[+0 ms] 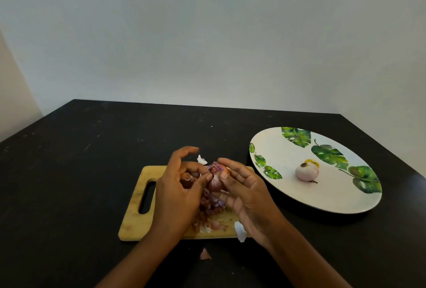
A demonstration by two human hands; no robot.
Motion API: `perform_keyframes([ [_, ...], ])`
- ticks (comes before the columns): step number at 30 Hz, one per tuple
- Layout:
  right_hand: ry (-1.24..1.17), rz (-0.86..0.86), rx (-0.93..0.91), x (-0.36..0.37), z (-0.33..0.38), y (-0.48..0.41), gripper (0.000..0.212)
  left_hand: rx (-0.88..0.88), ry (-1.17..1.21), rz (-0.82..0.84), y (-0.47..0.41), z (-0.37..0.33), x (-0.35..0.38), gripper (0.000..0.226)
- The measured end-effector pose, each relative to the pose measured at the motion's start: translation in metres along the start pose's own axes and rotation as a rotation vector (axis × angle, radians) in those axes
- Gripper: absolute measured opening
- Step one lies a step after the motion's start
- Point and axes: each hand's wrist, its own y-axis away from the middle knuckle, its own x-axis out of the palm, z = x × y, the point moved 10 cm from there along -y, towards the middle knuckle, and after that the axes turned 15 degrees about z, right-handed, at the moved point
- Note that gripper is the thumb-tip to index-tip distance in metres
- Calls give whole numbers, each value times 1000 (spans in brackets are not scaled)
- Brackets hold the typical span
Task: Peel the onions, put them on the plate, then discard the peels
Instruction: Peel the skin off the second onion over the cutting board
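Note:
A purple-skinned onion (215,178) is held above the wooden cutting board (136,214). My right hand (247,195) cups it from the right with curled fingers. My left hand (182,186) pinches a flap of its skin between thumb and finger, the other fingers lifted. A heap of purple and brown peels (211,209) lies on the board under the hands. One peeled, pale onion (307,171) rests on the white plate (276,149) with green leaf prints, to the right of the board.
The board and plate sit on a black table (80,161) against a pale wall. Loose peel scraps lie off the board: one (205,254) near the front, one white piece (239,231) at the board's front right corner, one (202,159) behind the onion.

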Motion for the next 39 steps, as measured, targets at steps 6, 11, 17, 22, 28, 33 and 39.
perform_keyframes([
  [6, 6, -37, 42, 0, -4, 1, 21, 63, -56, 82, 1, -5, 13, 47],
  [11, 88, -93, 71, -3, -4, 4, 18, 111, -186, 113, 2, -8, 19, 61],
  [17, 248, -160, 101, -8, -2, 7, 16, 243, -301, 159, 8, -19, 31, 28],
  [22, -19, -149, 115, -5, -3, 8, 18, 361, -313, 146, 12, -31, 33, 20],
  [28, -213, -149, 153, -5, -8, 9, 23, 254, -206, 170, 8, -17, 30, 20],
  [33, -319, -185, 126, -12, -9, 9, 22, 269, -189, 183, 9, -19, 32, 20],
  [39, -434, -246, 124, -21, -16, 9, 26, 281, -202, 198, 9, -22, 33, 21],
])
